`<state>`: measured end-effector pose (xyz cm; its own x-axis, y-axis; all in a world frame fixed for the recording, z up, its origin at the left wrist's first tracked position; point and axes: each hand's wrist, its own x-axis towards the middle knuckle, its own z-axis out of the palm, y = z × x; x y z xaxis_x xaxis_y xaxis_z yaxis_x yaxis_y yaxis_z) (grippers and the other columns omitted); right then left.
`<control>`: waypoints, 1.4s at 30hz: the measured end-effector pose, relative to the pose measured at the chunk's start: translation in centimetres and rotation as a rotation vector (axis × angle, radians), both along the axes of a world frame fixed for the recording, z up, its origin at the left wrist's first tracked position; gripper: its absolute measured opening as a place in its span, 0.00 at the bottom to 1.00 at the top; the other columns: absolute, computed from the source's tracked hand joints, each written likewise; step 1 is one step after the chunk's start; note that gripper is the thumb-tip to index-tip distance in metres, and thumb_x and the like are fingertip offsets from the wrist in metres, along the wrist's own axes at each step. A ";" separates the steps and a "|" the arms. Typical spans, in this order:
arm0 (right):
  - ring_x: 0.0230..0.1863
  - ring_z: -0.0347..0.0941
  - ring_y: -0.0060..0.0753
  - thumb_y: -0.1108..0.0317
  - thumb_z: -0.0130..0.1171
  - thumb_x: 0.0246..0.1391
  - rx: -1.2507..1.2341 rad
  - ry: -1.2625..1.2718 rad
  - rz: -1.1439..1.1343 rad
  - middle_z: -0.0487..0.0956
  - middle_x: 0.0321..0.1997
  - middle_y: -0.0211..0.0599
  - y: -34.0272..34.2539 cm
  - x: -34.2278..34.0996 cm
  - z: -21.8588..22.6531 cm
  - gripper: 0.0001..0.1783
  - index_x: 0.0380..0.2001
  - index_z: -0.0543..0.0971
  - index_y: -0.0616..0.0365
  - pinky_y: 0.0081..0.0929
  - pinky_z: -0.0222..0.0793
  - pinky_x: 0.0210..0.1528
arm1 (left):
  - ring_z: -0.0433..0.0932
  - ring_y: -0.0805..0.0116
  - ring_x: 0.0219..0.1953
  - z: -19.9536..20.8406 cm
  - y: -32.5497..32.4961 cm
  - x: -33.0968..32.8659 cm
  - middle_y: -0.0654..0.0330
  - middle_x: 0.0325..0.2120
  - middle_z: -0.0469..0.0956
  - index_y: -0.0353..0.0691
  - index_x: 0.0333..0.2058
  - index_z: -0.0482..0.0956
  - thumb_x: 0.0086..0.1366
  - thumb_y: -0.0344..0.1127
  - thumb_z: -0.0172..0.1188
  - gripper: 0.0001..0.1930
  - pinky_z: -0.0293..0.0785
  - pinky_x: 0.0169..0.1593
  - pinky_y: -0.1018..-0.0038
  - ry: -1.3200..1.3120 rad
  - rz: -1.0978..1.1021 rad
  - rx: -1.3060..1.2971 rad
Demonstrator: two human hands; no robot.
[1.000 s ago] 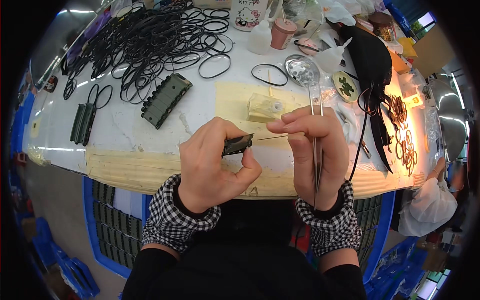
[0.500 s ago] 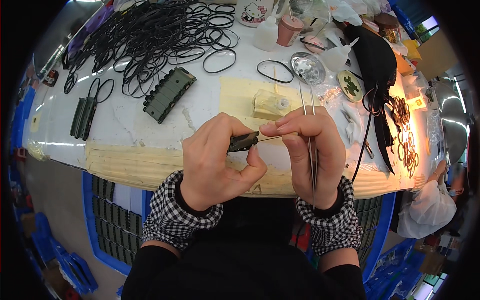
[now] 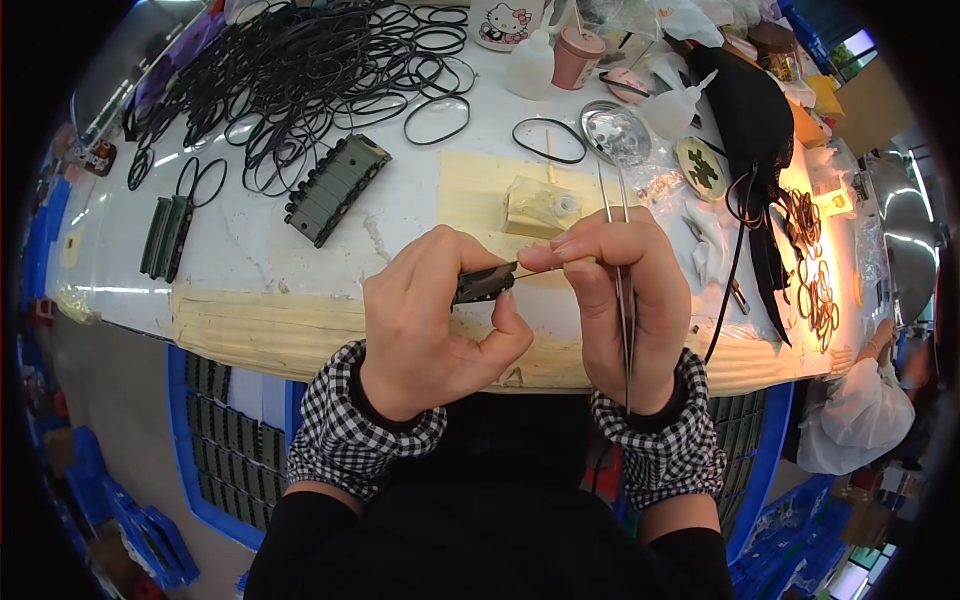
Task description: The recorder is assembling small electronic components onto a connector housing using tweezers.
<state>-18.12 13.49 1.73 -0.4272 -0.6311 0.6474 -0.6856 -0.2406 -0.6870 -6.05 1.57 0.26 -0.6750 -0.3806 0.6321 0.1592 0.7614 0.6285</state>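
My left hand [image 3: 430, 325] is closed around a small dark green ribbed part [image 3: 484, 284], most of it hidden by the fingers. Facing it, my right hand [image 3: 640, 300] pinches a thin rod [image 3: 540, 272] between thumb and forefinger, its far end at the part's edge. Whether the rod enters the part is too small to tell. Metal tweezers [image 3: 627, 345] also lie in my right hand, tips pointing away from me. On the table to the left are a larger green ribbed part [image 3: 338, 190] and another green part [image 3: 167, 238] with a black loop at its end.
Black rubber loops [image 3: 300, 75] are heaped at the back left. A yellowish block [image 3: 540, 207] stands beyond my hands. Squeeze bottles [image 3: 531, 68], a pink cup [image 3: 578, 55] and a dish with green pieces [image 3: 700, 168] are at back right. Blue trays [image 3: 185, 440] of green parts sit below the table edge.
My hands stay in almost the same place with the same hold on the part, rod and tweezers. The person at the far right has shifted slightly.
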 end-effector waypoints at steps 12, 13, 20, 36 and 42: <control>0.26 0.70 0.38 0.78 0.61 0.48 0.084 0.266 -0.405 0.72 0.28 0.38 -0.1 -1.9 0.6 0.06 0.31 0.75 0.59 0.26 0.67 0.28 | 0.73 0.70 0.25 -0.1 -0.2 0.7 0.58 0.24 0.73 0.34 0.31 0.67 0.47 0.22 0.57 0.11 0.71 0.32 0.76 0.118 -0.109 0.450; 0.27 0.70 0.39 0.77 0.61 0.48 0.122 0.286 -0.412 0.72 0.27 0.38 -0.2 -1.9 0.3 0.07 0.31 0.75 0.59 0.28 0.67 0.29 | 0.74 0.71 0.27 0.0 -0.2 0.8 0.58 0.25 0.73 0.34 0.32 0.67 0.48 0.21 0.56 0.11 0.72 0.34 0.76 0.153 -0.156 0.576; 0.31 0.72 0.39 0.70 0.65 0.47 0.166 0.319 -0.398 0.74 0.31 0.40 0.6 -1.4 0.5 0.18 0.42 0.75 0.61 0.30 0.68 0.32 | 0.74 0.66 0.30 -0.7 -0.5 1.2 0.55 0.27 0.72 0.39 0.33 0.64 0.57 0.37 0.55 0.11 0.76 0.38 0.69 0.246 -0.694 1.367; 0.35 0.77 0.32 0.76 0.64 0.48 -0.074 -0.258 0.139 0.81 0.34 0.38 3.0 4.2 2.2 0.10 0.36 0.80 0.65 0.24 0.73 0.38 | 0.70 0.66 0.30 -1.1 1.8 0.9 0.58 0.27 0.68 0.41 0.31 0.63 0.57 0.42 0.55 0.13 0.72 0.37 0.69 0.310 -0.924 1.585; 0.34 0.77 0.32 0.76 0.64 0.48 -0.070 -0.173 0.120 0.81 0.34 0.38 3.1 4.0 2.1 0.10 0.35 0.80 0.65 0.24 0.73 0.37 | 0.71 0.66 0.30 -1.2 1.9 0.9 0.58 0.27 0.69 0.41 0.31 0.63 0.57 0.42 0.55 0.13 0.72 0.36 0.70 0.289 -0.907 1.579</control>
<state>-14.14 16.56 3.87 -0.4604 -0.6405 0.6146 -0.5224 -0.3643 -0.7710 -5.10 3.51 -0.89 -0.9344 -0.2874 0.2103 0.3544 -0.8097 0.4677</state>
